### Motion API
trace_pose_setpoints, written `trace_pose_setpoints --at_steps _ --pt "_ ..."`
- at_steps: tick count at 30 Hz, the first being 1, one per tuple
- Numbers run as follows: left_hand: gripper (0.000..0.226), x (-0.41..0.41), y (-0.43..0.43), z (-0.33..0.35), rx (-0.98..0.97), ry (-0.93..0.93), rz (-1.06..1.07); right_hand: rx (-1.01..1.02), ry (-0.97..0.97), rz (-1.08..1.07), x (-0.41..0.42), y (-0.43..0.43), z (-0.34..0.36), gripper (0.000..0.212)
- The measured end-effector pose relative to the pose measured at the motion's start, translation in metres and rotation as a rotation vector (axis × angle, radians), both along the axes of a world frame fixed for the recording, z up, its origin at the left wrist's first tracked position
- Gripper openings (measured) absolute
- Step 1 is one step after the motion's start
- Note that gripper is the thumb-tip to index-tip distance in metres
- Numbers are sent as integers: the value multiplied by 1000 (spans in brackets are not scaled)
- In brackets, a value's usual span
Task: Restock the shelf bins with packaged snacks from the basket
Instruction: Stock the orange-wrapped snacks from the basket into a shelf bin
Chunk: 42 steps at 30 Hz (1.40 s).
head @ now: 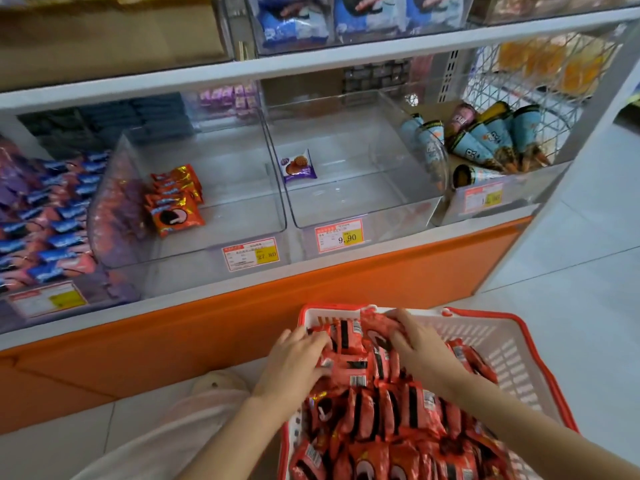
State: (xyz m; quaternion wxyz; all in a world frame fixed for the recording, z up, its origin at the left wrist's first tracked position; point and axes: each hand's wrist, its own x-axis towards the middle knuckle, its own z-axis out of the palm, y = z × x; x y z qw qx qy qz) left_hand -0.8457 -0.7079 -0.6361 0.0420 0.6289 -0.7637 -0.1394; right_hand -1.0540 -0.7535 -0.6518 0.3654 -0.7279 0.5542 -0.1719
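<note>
snacks (388, 414) in red wrappers fill the white, red-rimmed basket (509, 344), set in front of the shelf (194, 308) and below its bins. left hand (298, 362): fingers fairly straight, pressed against the side of a row of packets. right hand (420, 348): fingers and thumb curled round a packet at the basket's far end. clear bin (242, 220) holds a few orange-red packets (175, 202) at its left side.
</note>
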Motion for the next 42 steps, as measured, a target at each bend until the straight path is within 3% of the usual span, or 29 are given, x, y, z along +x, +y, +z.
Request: trace_pose_setpoints --at_steps 4,8,13,18,22,25,29,32,35,42 --pt "48 41 -5 42 -302 123 34 151 -356 -77 31 -13 45 13" --pt "52 82 -8 63 -578 202 101 252 -560 -3 67 -24 85 19" --pt "38 130 -8 93 -803 171 251 297 -537 147 112 -30 118 35" --pt "40 177 -4 108 -861 207 395 246 -484 135 168 -48 134 24" --pt "38 216 -5 113 -955 177 419 200 -586 150 215 -67 140 11" --pt "33 241 -6 113 -986 129 445 118 -600 98 253 -84 144 17" --pt "40 265 -7 107 -966 91 467 -136 -383 127 301 -116 136 18" --pt "41 277 -7 102 -966 72 482 -168 -60 263 333 -137 120 41" --pt "43 285 -7 98 -976 66 485 -256 276 420 356 -151 105 43" --pt "26 297 -9 95 -1007 74 482 -544 518 569 377 -169 92 45"
